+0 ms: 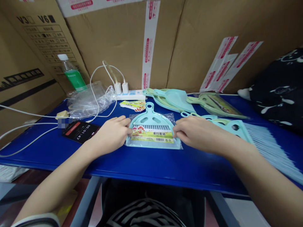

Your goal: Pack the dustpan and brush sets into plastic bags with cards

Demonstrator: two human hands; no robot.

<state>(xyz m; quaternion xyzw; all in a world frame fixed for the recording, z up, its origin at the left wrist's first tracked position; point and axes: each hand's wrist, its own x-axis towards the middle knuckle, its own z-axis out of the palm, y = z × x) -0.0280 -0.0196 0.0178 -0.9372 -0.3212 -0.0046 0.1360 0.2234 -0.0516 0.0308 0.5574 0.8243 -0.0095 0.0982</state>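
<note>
Before me on the blue table lies a light-blue dustpan and brush set (151, 119) in a clear plastic bag, its handle pointing away from me. A printed card (152, 135) with red mushrooms lies across it inside the bag. My left hand (113, 132) pinches the left edge of the bagged set. At the opposite edge, my right hand (193, 130) grips it with closed fingers. Farther right, beneath and beyond my right forearm, are loose blue brushes (239, 129) with long bristles.
Behind the set lie dustpans (175, 97), a bagged green set (213, 104) and loose cards (133, 105). On the left are a phone (80, 130), white cables, crumpled plastic bags (90, 101) and a bottle (73, 74). A power strip (137, 94) stands against the cardboard (113, 41).
</note>
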